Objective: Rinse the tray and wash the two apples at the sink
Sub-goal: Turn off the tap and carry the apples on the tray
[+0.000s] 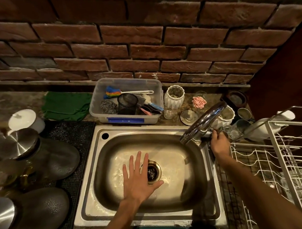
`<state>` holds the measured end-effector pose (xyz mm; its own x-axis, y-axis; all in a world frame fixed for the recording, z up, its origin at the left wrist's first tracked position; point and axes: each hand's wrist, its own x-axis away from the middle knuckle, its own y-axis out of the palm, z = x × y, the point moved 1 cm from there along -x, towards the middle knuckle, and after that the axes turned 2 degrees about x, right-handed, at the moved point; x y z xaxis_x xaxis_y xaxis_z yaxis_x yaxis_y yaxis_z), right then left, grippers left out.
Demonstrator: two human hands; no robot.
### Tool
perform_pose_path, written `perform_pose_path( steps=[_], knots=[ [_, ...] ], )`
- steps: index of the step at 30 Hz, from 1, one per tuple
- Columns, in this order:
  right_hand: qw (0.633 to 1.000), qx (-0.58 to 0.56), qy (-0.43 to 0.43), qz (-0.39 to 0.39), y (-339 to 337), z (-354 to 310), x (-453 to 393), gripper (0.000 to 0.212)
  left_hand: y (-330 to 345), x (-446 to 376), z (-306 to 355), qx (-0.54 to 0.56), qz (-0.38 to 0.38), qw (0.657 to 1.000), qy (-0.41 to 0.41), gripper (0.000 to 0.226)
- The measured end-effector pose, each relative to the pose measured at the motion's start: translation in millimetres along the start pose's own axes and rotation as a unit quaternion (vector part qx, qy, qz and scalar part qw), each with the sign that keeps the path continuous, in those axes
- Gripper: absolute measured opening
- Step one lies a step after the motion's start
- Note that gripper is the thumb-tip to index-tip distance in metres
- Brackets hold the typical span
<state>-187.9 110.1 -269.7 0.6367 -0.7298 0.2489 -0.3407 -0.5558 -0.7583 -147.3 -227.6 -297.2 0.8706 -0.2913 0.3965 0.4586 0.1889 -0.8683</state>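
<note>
A steel sink (99, 164) fills the middle of the view, its wet basin holding no object, with a dark drain (152, 172) at its centre. My left hand (137, 179) hovers flat over the basin, fingers spread, holding nothing. My right hand (219, 143) reaches to the base of the chrome tap (204, 122) at the sink's right rim, its fingers curled on the tap handle. The spout points over the basin; I see no water stream. No tray and no apples are in view.
A clear plastic tub (98, 108) with brushes and scourers stands behind the sink. White jars (174, 96) and glasses crowd the back right. A white wire dish rack (278, 158) stands at the right. Dark plates (59, 159), steel lids and a black mat lie at the left. A brick wall rises behind.
</note>
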Motion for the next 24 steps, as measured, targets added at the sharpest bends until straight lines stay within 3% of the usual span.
perform_pose_path(
  steps=[6,17,24],
  knots=[
    [0.996,-0.084,0.018,-0.037,-1,13,33,0.047,-4,10,-4,-0.008,0.012,1.000,-0.002,0.114],
    [0.991,-0.096,0.010,-0.091,-14,34,100,0.050,-10,45,1,0.009,0.032,0.999,-0.001,0.099],
    [0.975,-0.138,0.016,-0.174,-23,49,155,0.069,-21,79,8,0.082,0.027,0.996,-0.024,0.092]
  ],
)
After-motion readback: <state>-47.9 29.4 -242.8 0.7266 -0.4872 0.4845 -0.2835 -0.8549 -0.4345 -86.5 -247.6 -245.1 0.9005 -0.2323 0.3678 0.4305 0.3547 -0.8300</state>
